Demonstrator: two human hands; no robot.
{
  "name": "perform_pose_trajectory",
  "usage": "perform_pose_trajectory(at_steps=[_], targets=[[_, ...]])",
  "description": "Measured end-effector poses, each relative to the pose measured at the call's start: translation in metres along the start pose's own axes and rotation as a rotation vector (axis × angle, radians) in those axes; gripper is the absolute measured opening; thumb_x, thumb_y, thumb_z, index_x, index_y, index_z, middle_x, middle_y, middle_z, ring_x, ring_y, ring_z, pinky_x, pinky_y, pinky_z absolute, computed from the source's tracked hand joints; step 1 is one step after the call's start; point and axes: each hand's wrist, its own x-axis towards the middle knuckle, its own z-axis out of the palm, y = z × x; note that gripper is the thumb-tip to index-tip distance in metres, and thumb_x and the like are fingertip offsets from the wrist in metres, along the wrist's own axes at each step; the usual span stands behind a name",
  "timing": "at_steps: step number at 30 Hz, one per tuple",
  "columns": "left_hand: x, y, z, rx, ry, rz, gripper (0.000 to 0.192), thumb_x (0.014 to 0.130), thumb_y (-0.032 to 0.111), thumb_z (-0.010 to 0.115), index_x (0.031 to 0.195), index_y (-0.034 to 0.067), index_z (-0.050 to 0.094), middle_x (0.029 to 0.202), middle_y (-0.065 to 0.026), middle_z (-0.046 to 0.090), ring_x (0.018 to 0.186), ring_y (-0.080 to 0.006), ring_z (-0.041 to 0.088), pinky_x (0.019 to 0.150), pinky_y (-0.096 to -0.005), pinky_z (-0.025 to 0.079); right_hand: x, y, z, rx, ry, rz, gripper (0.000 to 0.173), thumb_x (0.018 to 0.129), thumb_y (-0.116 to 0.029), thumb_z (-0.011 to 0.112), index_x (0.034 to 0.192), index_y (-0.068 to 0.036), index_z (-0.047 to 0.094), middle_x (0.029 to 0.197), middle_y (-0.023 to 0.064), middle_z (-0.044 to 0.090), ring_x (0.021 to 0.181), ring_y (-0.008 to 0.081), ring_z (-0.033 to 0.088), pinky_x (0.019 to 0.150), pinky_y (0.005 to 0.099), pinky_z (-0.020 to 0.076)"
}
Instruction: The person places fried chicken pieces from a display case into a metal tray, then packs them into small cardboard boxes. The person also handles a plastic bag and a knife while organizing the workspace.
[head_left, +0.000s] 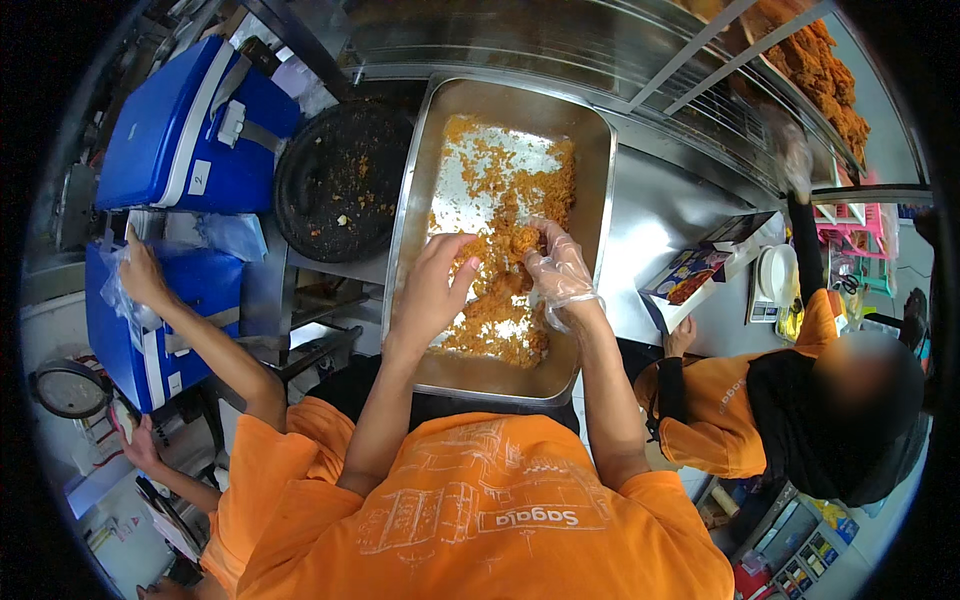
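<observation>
A deep stainless-steel tray (495, 379) lies before me, its bottom strewn with orange-brown fried crumbs (487, 289). My right hand (559, 266), in a thin transparent plastic glove, grips a small fried crumb-coated piece (524, 240) between thumb and fingers. Bare and slightly curled, my left hand (439, 281) hovers over the tray's left half, thumb and fingers apart. It appears to hold nothing. More crumbs are heaped along the tray's right side and lower end.
A round black pan (341, 184) with scattered crumbs is left of the tray. Two blue cooler boxes (161, 127) stand farther left, where a co-worker's arm (217, 352) reaches in. On the right, another co-worker holds a printed box (686, 277) near a kitchen scale (763, 309).
</observation>
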Motion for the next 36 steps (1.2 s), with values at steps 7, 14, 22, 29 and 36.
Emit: perform_pose_trajectory(at_steps=[7,14,22,29,36], targets=[[-0.008,-0.033,0.027,-0.347,-0.077,-0.137,0.039,0.103,0.018,0.074,0.137,0.0,0.066,0.124,-0.0156,0.073,0.1,-0.0228,0.074,0.088,-0.0358,0.06,-0.007,0.016,0.032,0.432,-0.108,-0.016,0.046,0.104,-0.004,0.069,0.149,-0.004,0.06,0.111,0.0033,0.067,0.094,0.012,0.064,0.087,0.0301,0.0595],[-0.003,-0.041,0.025,-0.409,-0.088,-0.143,0.039,0.102,0.019,0.075,0.135,0.0,0.067,0.118,-0.0127,0.072,0.096,-0.0188,0.073,0.084,-0.0328,0.06,-0.019,0.012,0.039,0.579,-0.101,-0.042,0.046,0.107,-0.002,0.063,0.153,-0.005,0.059,0.114,0.0031,0.068,0.096,0.0115,0.064,0.088,0.0294,0.0593],[0.004,-0.036,0.022,-0.494,-0.123,-0.163,0.037,0.105,0.02,0.073,0.135,0.0,0.067,0.118,-0.0096,0.069,0.095,-0.0147,0.068,0.083,-0.03,0.057,-0.037,-0.006,0.033,0.65,-0.055,-0.09,0.049,0.106,-0.001,0.065,0.154,-0.002,0.057,0.115,0.0035,0.066,0.1,0.0131,0.065,0.092,0.0307,0.0596],[0.003,-0.033,0.022,-0.551,-0.111,-0.165,0.035,0.104,0.016,0.074,0.134,0.001,0.064,0.121,-0.0093,0.066,0.098,-0.0132,0.067,0.085,-0.0291,0.057,-0.04,-0.015,0.033,0.68,0.019,-0.015,0.047,0.103,0.0,0.069,0.149,0.0,0.061,0.108,0.0028,0.064,0.096,0.0137,0.065,0.092,0.0305,0.0597],[0.004,-0.022,0.018,-0.618,-0.14,-0.202,0.038,0.101,0.013,0.078,0.132,0.0,0.061,0.121,-0.0094,0.066,0.097,-0.0121,0.068,0.082,-0.0271,0.057,-0.033,-0.014,0.034,0.607,0.075,-0.012,0.04,0.093,-0.005,0.083,0.131,0.0,0.069,0.102,0.0045,0.07,0.092,0.0132,0.067,0.085,0.0296,0.0567]])
